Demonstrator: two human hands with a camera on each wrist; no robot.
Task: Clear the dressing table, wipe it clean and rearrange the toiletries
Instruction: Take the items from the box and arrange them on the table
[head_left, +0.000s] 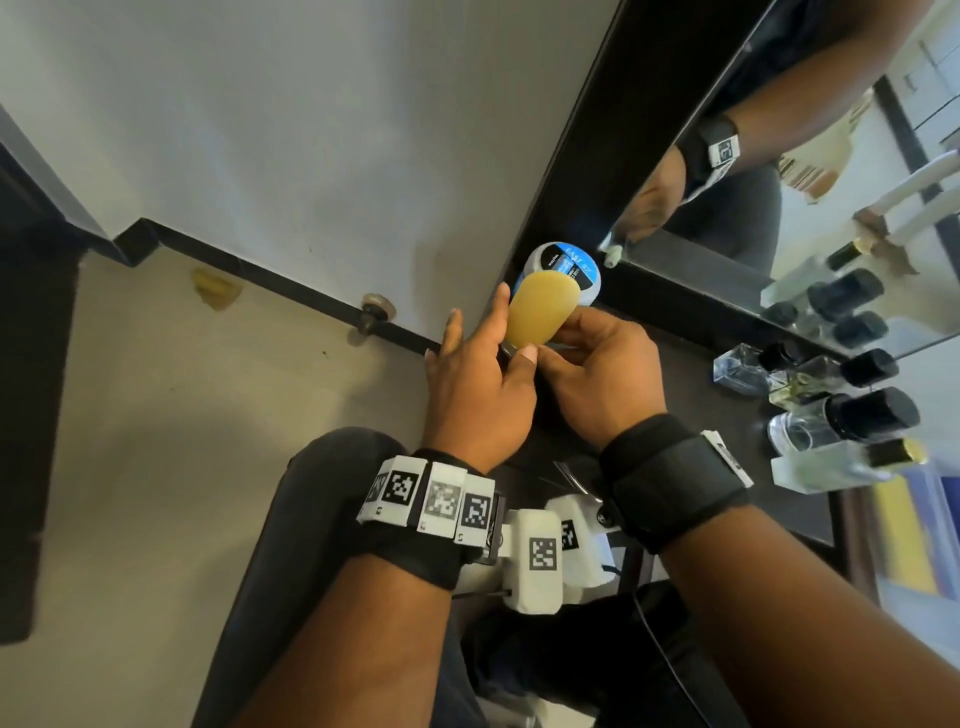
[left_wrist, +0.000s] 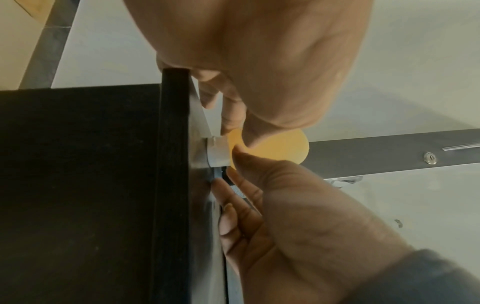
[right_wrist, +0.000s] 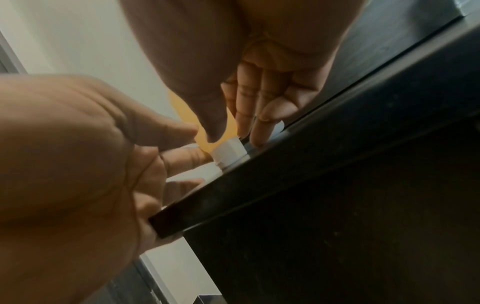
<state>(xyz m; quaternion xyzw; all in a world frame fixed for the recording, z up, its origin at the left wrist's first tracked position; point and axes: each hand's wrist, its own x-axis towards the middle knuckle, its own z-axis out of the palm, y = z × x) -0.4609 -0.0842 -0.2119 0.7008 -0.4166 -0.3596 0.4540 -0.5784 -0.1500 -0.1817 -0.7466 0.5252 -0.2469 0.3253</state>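
A yellow bottle (head_left: 540, 312) stands upside down on its white cap (right_wrist: 228, 152) at the left end of the dark dressing table (head_left: 680, 332). In the head view only its oval bottom shows. My left hand (head_left: 498, 338) pinches it low down between thumb and forefinger, the other fingers straight beside it. My right hand (head_left: 576, 338) grips the bottle from the other side, fingertips down by the cap (left_wrist: 218, 154). Right behind the bottle sits a white jar (head_left: 569, 267) with a blue and black label.
Several glass perfume bottles (head_left: 831, 410) with black caps stand in a cluster at the table's right, against the mirror (head_left: 831, 182). Left of the table are the white wall, floor, a door stopper (head_left: 378, 306) and a yellow scrap (head_left: 213, 286).
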